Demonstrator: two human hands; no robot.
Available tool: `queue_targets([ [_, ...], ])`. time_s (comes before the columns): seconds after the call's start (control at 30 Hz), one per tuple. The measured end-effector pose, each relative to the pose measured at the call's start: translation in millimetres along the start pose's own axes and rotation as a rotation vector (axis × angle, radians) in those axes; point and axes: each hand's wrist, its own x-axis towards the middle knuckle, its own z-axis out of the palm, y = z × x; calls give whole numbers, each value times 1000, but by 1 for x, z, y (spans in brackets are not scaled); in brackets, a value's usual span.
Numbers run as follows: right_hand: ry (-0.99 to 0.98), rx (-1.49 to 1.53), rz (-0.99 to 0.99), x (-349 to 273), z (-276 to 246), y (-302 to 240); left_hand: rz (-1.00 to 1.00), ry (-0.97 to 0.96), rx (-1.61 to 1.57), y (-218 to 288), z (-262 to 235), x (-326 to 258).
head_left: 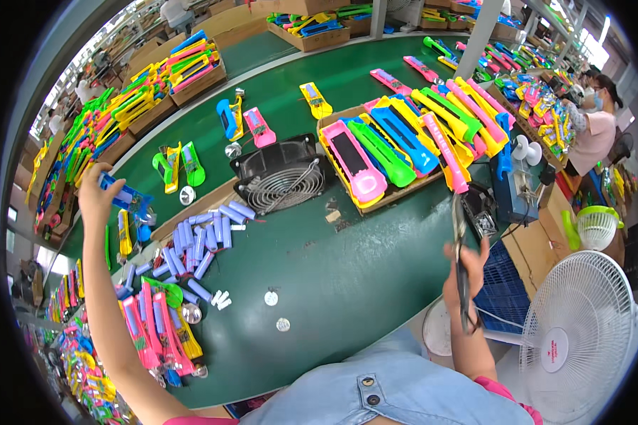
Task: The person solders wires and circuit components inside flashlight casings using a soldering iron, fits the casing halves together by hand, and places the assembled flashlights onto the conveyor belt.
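At the far left, my left hand [96, 197] is closed on a blue plastic housing [129, 198] with small parts attached. On the right, my right hand [466, 273] grips a long, dark hand tool [461, 244]; its exact kind is unclear. That tool points away from me, toward the near end of a cardboard box [367, 207] filled with pink, green, blue and yellow housings. Between my arms, nearer the left, lies a heap of purple cylindrical batteries [191, 241]. Pink and yellow housings with batteries [159, 329] are stacked beside my left forearm.
A black fan with a wire guard [283, 177] stands mid-bench. Single housings lie on the green conveyor [290, 74] beyond. A white fan [578, 333] and a blue crate [500, 290] are at right. Another person [594, 131] works at far right.
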Motion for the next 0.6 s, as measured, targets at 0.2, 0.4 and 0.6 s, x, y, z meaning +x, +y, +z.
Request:
queue_targets([
  [0.2, 174, -398, -88, 74, 35, 52, -282, -116, -615, 120, -50, -132],
  [0.4, 153, -191, 39, 88, 52, 65, -834, -289, -1131, 228, 17, -314],
  [0.6, 165, 242, 378, 89, 47, 55, -31, 181, -155, 258, 7, -309],
])
